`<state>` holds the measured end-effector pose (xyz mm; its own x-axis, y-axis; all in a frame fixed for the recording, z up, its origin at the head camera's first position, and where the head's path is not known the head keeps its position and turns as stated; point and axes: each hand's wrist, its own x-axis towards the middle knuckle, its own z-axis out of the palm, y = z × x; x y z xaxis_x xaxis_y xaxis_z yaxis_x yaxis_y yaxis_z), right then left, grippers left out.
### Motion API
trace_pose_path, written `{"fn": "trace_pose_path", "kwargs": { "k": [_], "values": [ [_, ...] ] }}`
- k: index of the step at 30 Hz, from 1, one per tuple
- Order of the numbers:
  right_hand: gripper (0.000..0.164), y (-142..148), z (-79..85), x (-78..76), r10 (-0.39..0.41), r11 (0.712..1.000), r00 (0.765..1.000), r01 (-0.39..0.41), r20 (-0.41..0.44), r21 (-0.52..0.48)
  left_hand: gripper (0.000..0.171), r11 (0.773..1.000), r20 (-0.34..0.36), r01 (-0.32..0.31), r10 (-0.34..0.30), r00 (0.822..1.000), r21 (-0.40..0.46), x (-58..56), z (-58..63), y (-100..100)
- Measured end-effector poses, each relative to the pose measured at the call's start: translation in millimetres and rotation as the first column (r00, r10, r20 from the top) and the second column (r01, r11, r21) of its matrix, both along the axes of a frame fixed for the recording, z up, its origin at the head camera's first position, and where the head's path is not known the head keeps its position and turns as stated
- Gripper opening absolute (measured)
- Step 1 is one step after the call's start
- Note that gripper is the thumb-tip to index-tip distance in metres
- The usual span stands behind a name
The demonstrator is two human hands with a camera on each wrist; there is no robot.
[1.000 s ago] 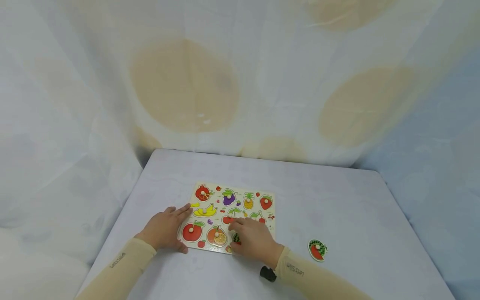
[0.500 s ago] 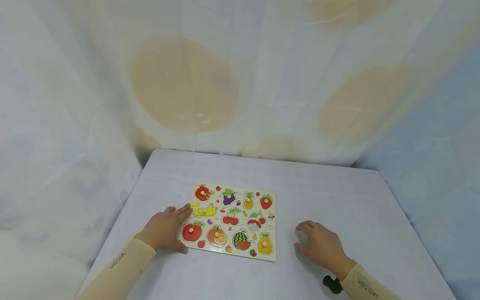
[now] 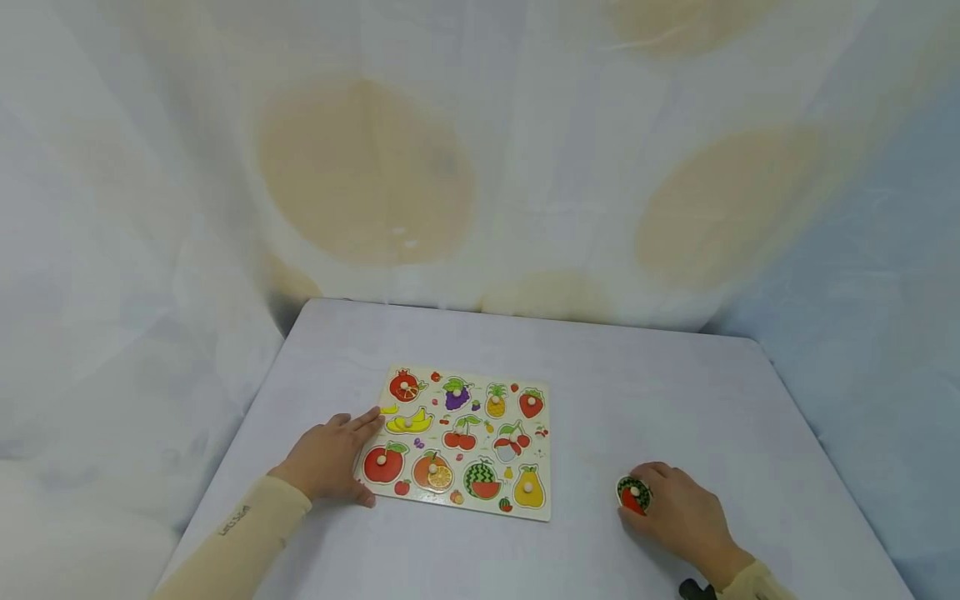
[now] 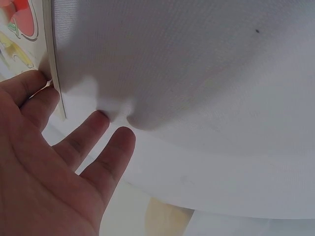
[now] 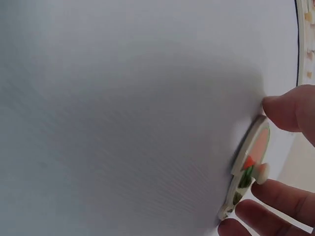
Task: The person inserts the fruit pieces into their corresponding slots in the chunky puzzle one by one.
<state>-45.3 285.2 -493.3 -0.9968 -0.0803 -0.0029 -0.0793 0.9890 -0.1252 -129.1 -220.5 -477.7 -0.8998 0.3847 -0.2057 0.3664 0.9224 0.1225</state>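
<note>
A wooden fruit puzzle board (image 3: 491, 429) lies flat on the table with several knobbed fruit pieces in it. My left hand (image 3: 327, 458) rests at the board's left edge, its fingertips touching that edge; in the left wrist view the hand's fingers (image 4: 91, 135) are spread. Off to the right, my right hand (image 3: 682, 517) holds a watermelon puzzle piece (image 3: 632, 498) at its edges, thumb on one side and fingers on the other. The right wrist view shows the piece's white knob (image 5: 261, 173) close to the fingers. Part of the piece is hidden by the hand.
The white-covered table (image 3: 585, 375) ends at a back edge before a hanging pale cloth (image 3: 525, 208) with tan spots. On the board, the watermelon spot (image 3: 482, 481) shows its picture without a knob. A black object (image 3: 693, 590) sits at the right wrist.
My right hand has moved from over the board's lower right, across the table to the right, and has reached the watermelon piece. My left hand stays at the board's edge.
</note>
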Motion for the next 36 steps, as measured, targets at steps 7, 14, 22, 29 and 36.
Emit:
{"fn": "trace_pose_path", "kwargs": {
  "k": [7, 14, 22, 29, 36],
  "values": [
    [0.055, -4.8, -1.3, 1.2, -0.049, 0.999, 0.997, 0.049, 0.052, -0.009, 0.121, 1.0, 0.003, -0.01, 0.01, 1.0, -0.002, -0.8, -1.2, 0.1],
    [0.054, -7.1, 1.9, 3.6, -0.096, 0.995, 0.992, 0.095, 0.08, 0.006, 0.12, 1.0, 0.011, -0.008, 0.008, 1.0, -0.005, -0.8, -0.3, 0.4],
    [0.05, -6.5, 1.3, 2.3, -0.097, 0.995, 0.993, 0.095, 0.073, 0.023, 0.12, 1.0, 0.018, -0.013, 0.013, 1.0, -0.003, 0.4, 2.8, 2.5],
    [0.047, -3.9, 3.1, -3.6, -0.061, 0.998, 0.997, 0.061, 0.04, 0.015, 0.118, 1.0, 0.018, -0.013, 0.013, 1.0, 0.004, 2.3, 6.7, 4.5],
    [0.048, -6.1, 7.5, -15.7, -0.014, 1.0, 1.0, 0.014, 0.009, 0.001, 0.119, 1.0, 0.023, -0.017, 0.017, 1.0, -0.011, 2.3, 8.2, 3.8]
  ]
}}
